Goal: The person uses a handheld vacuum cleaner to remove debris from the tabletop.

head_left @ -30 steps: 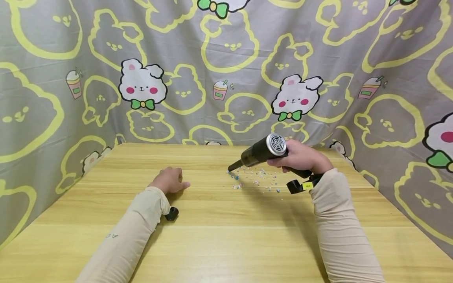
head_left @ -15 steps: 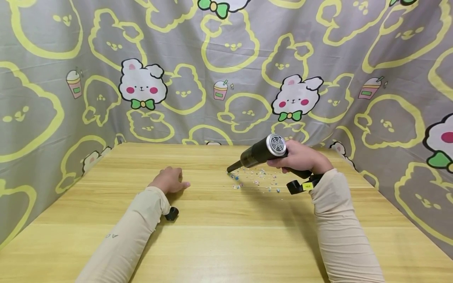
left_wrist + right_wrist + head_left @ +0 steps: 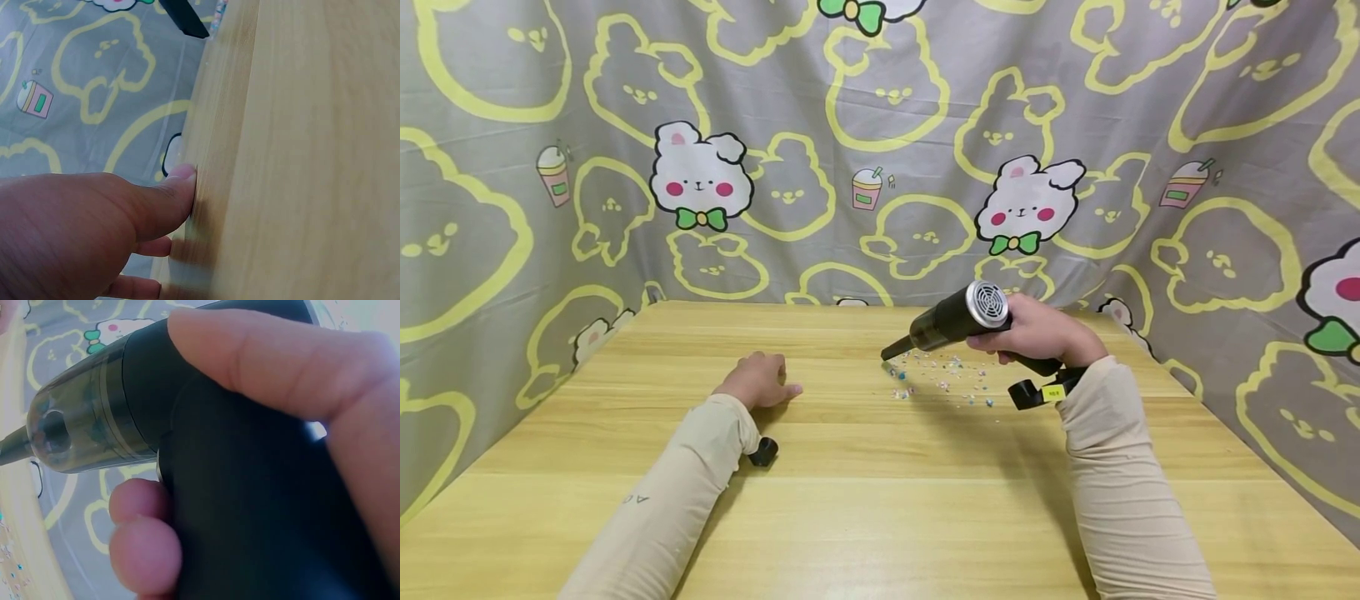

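Observation:
My right hand [image 3: 1033,329] grips the handle of a black handheld vacuum cleaner [image 3: 943,323]. Its thumb lies along the body and its fingers wrap the handle in the right wrist view. The narrow nozzle [image 3: 897,348] slants down to the left, its tip at the left edge of scattered blue, pink and white bits [image 3: 943,385]. Through the clear dust cup [image 3: 81,412] some speckled stuff shows dimly. To the left, my left hand [image 3: 756,382] rests on the wooden table with its fingers loosely bent and holds nothing.
The wooden table [image 3: 850,500] reaches back to a grey patterned cloth [image 3: 820,100] that hangs behind and on both sides. A black wrist camera [image 3: 764,452] sits under my left sleeve, another [image 3: 1026,394] by my right.
The nozzle tip has shifted a little along the left edge of the bits, and a few bits by it look gone. My left hand has stayed in place.

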A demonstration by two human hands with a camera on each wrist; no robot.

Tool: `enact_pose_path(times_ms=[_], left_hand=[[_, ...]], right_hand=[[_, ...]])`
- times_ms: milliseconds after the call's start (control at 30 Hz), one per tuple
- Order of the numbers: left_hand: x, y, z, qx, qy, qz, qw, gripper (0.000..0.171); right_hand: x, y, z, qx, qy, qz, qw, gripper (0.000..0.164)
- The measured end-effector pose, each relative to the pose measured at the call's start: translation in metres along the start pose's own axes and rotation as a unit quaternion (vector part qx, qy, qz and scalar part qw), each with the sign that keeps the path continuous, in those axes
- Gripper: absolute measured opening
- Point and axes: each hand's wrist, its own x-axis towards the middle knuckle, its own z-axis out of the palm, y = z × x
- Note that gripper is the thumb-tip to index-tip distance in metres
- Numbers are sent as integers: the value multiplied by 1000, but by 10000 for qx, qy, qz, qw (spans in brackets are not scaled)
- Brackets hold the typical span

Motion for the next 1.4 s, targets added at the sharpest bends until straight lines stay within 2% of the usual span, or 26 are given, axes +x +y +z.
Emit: enact_pose_path(times_ms=[333,567,1400], left_hand=[[0,1,0,37,27,40,10000,48],[1,0,0,50,31,45,10000,47],[0,0,1,13,33,46,10000,47]], right_hand=[[-3,3,-4,135,86,39,9999,33],[-3,5,-5,97,93,64,9999,30],[-4,8,-6,101,180,167,9996,34]])
